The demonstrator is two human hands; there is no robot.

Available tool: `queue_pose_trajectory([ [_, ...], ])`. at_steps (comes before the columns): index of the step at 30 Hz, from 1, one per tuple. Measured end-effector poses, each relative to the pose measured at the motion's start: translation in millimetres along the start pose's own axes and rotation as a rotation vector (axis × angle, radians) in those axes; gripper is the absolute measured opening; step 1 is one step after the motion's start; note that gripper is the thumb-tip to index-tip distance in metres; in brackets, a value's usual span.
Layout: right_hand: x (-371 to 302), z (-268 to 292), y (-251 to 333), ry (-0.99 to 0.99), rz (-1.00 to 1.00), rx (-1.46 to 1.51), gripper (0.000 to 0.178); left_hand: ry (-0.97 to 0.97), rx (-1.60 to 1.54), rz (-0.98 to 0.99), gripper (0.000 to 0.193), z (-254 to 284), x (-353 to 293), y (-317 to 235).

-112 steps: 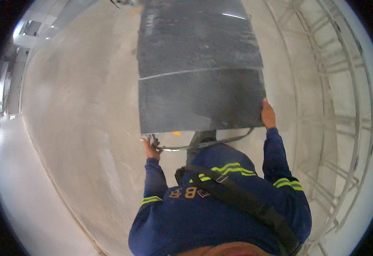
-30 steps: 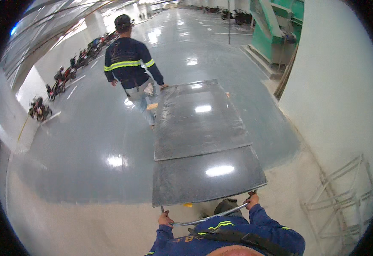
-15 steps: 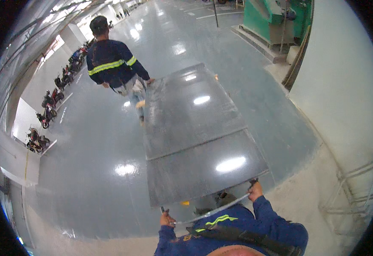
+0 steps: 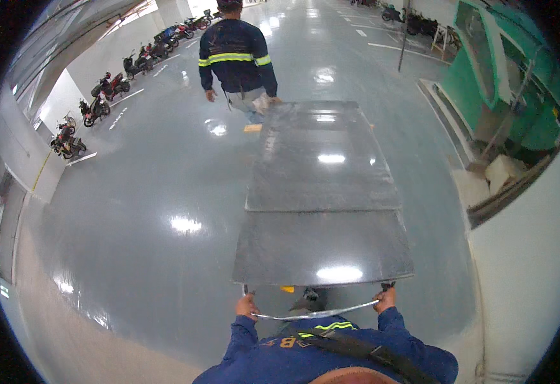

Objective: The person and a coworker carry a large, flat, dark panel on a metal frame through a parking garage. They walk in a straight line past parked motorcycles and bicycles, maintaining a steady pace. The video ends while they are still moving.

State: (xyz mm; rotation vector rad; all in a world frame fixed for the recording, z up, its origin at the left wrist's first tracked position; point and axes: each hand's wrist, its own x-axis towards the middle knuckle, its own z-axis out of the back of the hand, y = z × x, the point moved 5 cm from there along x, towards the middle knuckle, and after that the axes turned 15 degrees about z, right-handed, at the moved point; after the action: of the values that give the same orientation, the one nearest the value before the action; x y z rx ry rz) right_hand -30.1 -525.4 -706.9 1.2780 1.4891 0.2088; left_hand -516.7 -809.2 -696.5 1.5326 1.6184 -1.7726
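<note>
Both my hands are closed round the ends of a thin, curved, silver handle bar point(image 4: 318, 314), my left hand point(image 4: 247, 306) at its left end and my right hand point(image 4: 385, 299) at its right. Just beyond the bar lie large, flat, dark grey panels, a nearer panel point(image 4: 321, 246) and a farther panel point(image 4: 325, 173), meeting at a crosswise seam. Whatever carries them is mostly hidden underneath; a small yellow piece point(image 4: 287, 289) shows below the near edge. Ahead on the left, a co-worker point(image 4: 235, 67) in dark clothing with reflective bands has a hand at the far left corner.
Glossy grey floor point(image 4: 133, 256) stretches ahead. Several parked motorbikes point(image 4: 97, 109) line the left wall. To the right stands a large green machine point(image 4: 507, 80) on a raised base, with a thin pole point(image 4: 405, 38) near it and a pale wall point(image 4: 529, 269) closer by.
The panels, slanted up-left before, now point nearly straight ahead. In view, the co-worker has shifted right and up, and the green machine right and down. My hands keep hold of the bar.
</note>
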Motion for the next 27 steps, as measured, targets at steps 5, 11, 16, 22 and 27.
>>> queue_pose_trajectory([
  [5,-29,-2,-30,0.145,0.22,-0.301,0.022,-0.05,0.297,0.013,0.036,33,-8,-26],
  [11,-33,-26,-43,0.098,0.201,-0.226,0.02,0.131,-0.076,0.022,0.028,43,27,-42],
  [16,-65,-25,-58,-0.094,-0.007,0.151,0.016,0.082,-0.169,0.1,0.017,55,5,-46],
  [22,-80,-28,-98,-0.043,-0.047,0.119,0.026,-0.09,-0.003,0.08,0.017,88,7,-55],
  [27,-86,-23,-139,-0.028,-0.129,0.097,0.012,-0.012,-0.083,0.088,0.019,127,34,-57],
])
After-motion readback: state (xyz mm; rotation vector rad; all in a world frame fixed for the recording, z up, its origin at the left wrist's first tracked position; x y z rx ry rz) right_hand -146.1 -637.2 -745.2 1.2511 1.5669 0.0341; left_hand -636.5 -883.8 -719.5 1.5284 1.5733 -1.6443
